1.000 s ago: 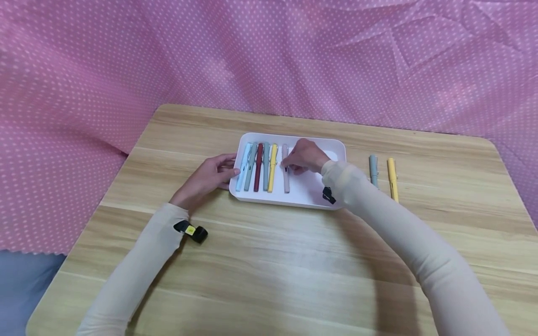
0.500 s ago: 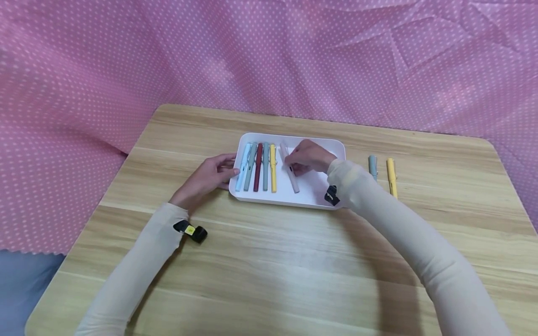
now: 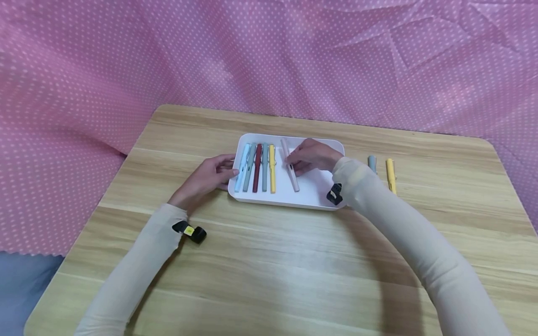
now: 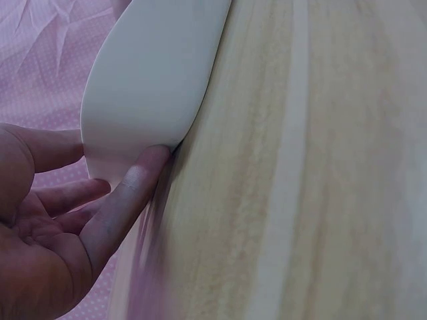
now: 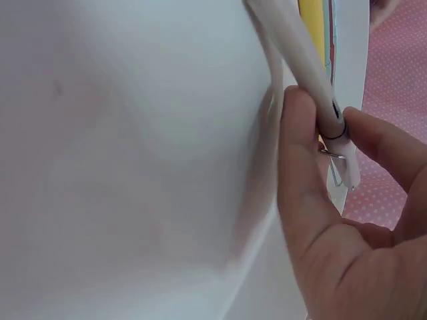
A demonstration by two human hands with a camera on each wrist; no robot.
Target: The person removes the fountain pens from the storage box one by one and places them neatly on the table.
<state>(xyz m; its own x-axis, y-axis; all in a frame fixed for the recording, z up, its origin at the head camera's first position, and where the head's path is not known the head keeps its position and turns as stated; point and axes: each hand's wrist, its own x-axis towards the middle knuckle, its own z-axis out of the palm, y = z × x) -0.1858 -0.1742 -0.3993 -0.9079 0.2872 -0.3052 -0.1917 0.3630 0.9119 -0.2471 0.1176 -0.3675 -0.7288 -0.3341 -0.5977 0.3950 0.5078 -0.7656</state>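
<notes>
My right hand (image 3: 314,155) pinches a pale lilac capped pen (image 3: 293,178) between thumb and fingertips, over the white tray (image 3: 313,199). The pen slants, its far end leaning left; the right wrist view shows its metal clip (image 5: 333,155) beside the fingers. At the tray's left end, my left hand (image 3: 206,177) holds the wall, thumb at the rim and a finger (image 4: 130,193) low against the outside. Inside the tray, left to right, lie a light blue pen (image 3: 242,168), a grey-green pen (image 3: 249,168), a dark red pen (image 3: 257,169), another grey-green pen (image 3: 265,168) and a yellow pen (image 3: 272,170).
Right of the tray, on the wooden table (image 3: 269,261), lie a grey-blue pen (image 3: 372,163) and a yellow pen (image 3: 391,175), both partly hidden by my right sleeve. A pink dotted cloth (image 3: 269,56) hangs behind the table's far edge.
The lilac pen has moved right, away from the yellow one, and turned from nearly straight to slanting. My right hand has shifted slightly right with it. My left hand stays at the tray.
</notes>
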